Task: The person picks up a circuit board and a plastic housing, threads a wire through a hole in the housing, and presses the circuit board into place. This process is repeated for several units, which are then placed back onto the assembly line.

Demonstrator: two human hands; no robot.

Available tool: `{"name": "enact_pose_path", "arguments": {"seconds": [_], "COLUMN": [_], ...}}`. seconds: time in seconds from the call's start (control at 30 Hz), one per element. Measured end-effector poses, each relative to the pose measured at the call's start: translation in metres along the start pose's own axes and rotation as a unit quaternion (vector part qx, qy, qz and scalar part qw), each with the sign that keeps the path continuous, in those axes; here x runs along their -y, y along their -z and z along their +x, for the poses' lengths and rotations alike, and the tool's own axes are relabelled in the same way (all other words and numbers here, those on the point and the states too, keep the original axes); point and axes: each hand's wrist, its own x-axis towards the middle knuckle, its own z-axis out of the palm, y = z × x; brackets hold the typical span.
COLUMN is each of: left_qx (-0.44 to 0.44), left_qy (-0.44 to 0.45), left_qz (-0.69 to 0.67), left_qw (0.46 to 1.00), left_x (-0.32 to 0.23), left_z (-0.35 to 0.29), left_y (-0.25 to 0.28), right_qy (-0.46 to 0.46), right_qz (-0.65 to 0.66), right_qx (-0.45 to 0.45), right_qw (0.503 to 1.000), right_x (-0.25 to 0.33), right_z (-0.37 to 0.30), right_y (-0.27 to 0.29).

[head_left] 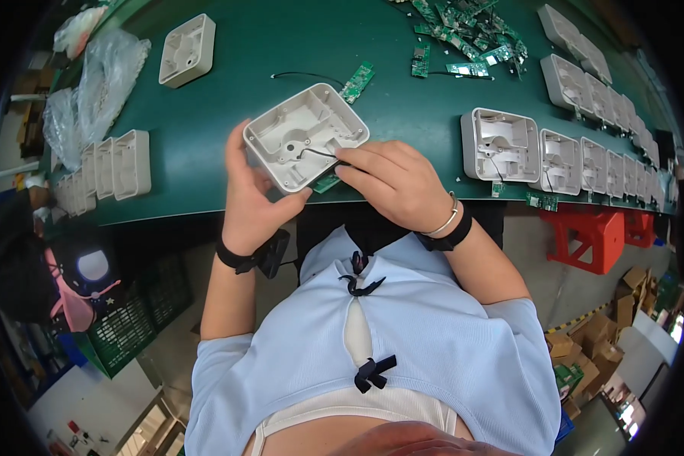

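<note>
My left hand (252,207) grips a white plastic housing (311,114) by its left side and lower corner, tilted above the near edge of the green table. The housing's open side faces up, showing ribs, screw posts and a round hub. A thin black wire (317,153) runs from the hub to the near right wall, where the fingertips of my right hand (395,181) pinch it. Under that wall, part of a green circuit board (326,183) shows, partly covered by the housing and my fingers. Another circuit board (357,82) with a black wire lies just beyond the housing.
A single white housing (187,50) sits at the far left, near clear plastic bags (110,76). More housings (131,164) stand in a row at left. Loose circuit boards (471,34) are piled far right. Wired housings (501,144) line the right side, above a red stool (589,239).
</note>
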Motion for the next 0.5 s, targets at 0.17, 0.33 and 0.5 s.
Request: {"name": "enact_pose_path", "arguments": {"seconds": [0.17,0.33,0.5], "left_qx": [0.015,0.021,0.025], "left_qy": [-0.058,-0.119,-0.111], "left_qz": [0.148,0.183,0.185], "left_qw": [0.987,0.976,0.976], "left_x": [0.0,0.005,0.003], "left_z": [0.0,-0.003,-0.005], "left_y": [0.005,-0.006,-0.006], "right_qy": [-0.036,-0.087,-0.092], "right_qz": [0.035,0.074,0.144], "right_qx": [0.039,0.097,0.1], "right_qw": [0.998,0.989,0.98], "right_x": [0.004,0.019,0.021], "right_z": [0.005,0.017,0.014], "right_y": [0.014,0.02,0.023]}}
